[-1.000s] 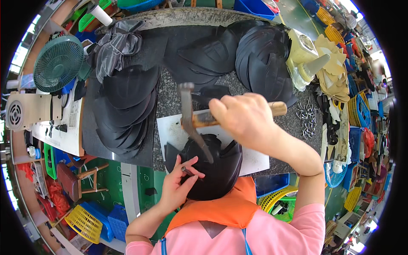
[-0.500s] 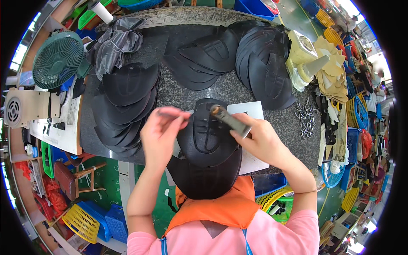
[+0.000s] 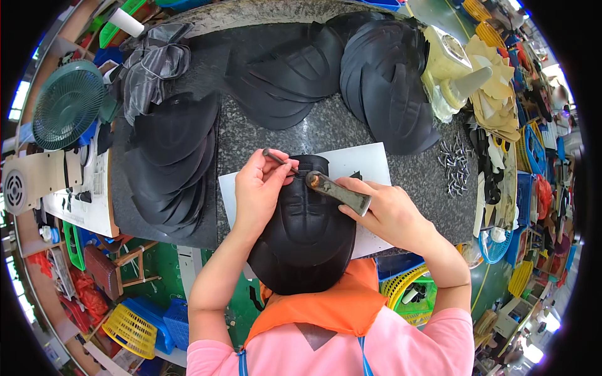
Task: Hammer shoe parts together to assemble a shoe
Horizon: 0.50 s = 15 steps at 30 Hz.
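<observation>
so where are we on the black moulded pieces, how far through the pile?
Can't tell done from pending. In hand: one black moulded piece on the white sheet, left hand pinching a thin metal pin at its top edge, right hand holding the hammer next to it. Stacks of like pieces lie left and at the back. Loose nails remain on the right.

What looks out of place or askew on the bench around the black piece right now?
Nothing looks damaged or spilled. The black moulded piece overhangs the bench edge toward the person, steadied by the left hand, which pinches a thin metal pin. The right hand holds the hammer. Small metal nails lie scattered loose at right.
</observation>
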Tool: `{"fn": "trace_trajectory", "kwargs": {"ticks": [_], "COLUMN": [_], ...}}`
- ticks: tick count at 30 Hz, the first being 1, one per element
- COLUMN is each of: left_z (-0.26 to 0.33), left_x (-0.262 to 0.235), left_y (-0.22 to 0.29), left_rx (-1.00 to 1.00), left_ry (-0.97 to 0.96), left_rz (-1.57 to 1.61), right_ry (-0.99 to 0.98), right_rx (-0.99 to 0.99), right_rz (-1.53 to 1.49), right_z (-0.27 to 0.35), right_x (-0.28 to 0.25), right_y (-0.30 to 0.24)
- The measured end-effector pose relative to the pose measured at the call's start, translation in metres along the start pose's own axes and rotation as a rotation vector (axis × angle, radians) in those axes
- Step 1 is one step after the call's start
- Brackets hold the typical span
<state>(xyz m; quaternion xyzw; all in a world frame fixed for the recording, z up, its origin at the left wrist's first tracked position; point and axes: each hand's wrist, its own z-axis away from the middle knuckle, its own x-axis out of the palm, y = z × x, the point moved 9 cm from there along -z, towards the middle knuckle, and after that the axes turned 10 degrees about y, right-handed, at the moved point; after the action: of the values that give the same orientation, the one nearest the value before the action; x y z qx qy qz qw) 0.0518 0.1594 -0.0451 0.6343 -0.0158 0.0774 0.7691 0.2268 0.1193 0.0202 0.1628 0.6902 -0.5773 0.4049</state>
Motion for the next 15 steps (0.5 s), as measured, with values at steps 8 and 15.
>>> {"fn": "trace_trajectory", "kwargs": {"ticks": [8,15], "left_z": [0.0,0.001], "left_x": [0.0,0.0], "left_y": [-0.002,-0.001], "left_rx": [0.004,0.01], "left_ry": [0.004,-0.018], "left_rz": [-0.019,-0.033], "right_ry": [0.0,0.036], "right_rx": [0.03,0.01], "right_rz": [0.076,0.102], "right_z": [0.004,-0.004], "right_x": [-0.014,-0.051], "right_y": [0.004,-0.01]}}
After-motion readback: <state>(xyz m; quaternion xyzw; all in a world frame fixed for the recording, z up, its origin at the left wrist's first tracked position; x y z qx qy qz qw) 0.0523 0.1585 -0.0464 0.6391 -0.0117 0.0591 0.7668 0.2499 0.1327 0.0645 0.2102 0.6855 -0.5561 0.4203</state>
